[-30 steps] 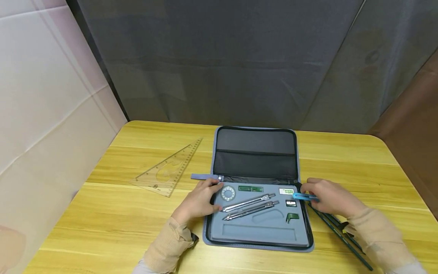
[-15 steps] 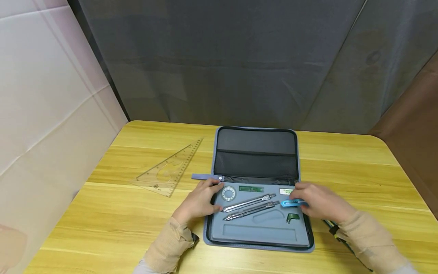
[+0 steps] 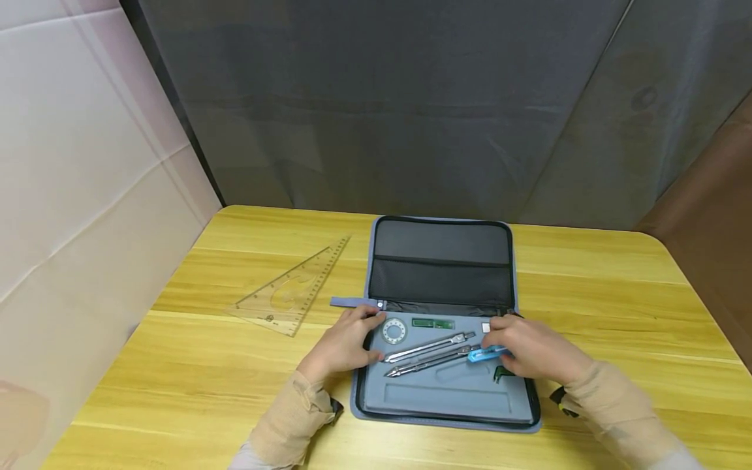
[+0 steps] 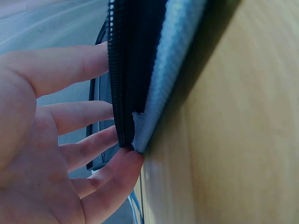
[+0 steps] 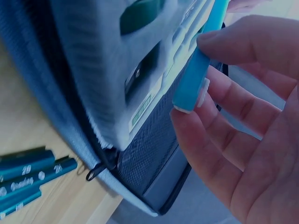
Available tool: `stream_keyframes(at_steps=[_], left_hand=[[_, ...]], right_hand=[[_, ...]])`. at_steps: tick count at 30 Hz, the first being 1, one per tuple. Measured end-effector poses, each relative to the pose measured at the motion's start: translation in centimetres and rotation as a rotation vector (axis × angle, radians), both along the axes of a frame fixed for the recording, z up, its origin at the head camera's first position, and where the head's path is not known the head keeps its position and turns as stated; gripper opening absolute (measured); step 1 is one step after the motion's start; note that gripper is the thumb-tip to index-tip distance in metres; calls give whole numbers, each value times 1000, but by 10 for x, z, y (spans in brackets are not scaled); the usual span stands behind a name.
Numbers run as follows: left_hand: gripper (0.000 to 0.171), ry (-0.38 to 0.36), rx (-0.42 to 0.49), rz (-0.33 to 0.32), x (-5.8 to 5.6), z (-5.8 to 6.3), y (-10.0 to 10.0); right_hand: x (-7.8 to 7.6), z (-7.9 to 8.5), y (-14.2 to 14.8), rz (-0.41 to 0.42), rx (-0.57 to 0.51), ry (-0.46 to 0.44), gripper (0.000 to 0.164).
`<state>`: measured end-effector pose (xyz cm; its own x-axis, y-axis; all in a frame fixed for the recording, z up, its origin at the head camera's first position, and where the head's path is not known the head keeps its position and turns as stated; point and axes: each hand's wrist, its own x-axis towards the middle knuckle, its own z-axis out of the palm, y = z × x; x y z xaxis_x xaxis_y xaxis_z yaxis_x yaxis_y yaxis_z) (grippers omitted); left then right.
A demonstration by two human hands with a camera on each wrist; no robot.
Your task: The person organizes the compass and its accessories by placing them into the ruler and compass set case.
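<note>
An unzipped blue-grey drawing-set case [image 3: 435, 412] lies open on the table, with its grey foam tray facing up. My right hand [image 3: 537, 346] pinches a light blue utility knife [image 3: 486, 353] above the right half of the tray; its white slider shows in the right wrist view. At the case's left edge rests my left hand [image 3: 343, 343], its fingers fairly straight against the zipper rim [image 4: 117, 93]. Two silver compasses [image 3: 431, 361] lie slanted in the tray. Near them are a round white dial-like piece [image 3: 393, 331], a green lead box [image 3: 433, 323] and a sharpener [image 5: 140, 72].
A clear set square [image 3: 294, 287] lies on the table [image 3: 205, 378] left of the case. Several green pencils [image 5: 28, 179] lie right of the case, mostly hidden by my right arm in the head view. A green piece [image 3: 502, 373] sits near my right fingers. Behind the table hangs a dark cloth [image 3: 376, 117].
My right hand has carried the blue utility knife leftward from the case's right edge to over the tray, now covering the sharpener in the head view. The left hand has stayed put.
</note>
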<state>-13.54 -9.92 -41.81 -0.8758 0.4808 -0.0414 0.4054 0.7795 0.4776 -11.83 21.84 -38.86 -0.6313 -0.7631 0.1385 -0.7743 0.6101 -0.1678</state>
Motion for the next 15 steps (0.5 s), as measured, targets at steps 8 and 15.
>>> stream_keyframes(at_steps=[8,15], left_hand=[[66,1,-4,-3,0,1,0],[66,7,-2,-3,1,1,0]], right_hand=[[3,-1,-12,20,4,-24,29],[5,-2,-22,49,3,-5,27]])
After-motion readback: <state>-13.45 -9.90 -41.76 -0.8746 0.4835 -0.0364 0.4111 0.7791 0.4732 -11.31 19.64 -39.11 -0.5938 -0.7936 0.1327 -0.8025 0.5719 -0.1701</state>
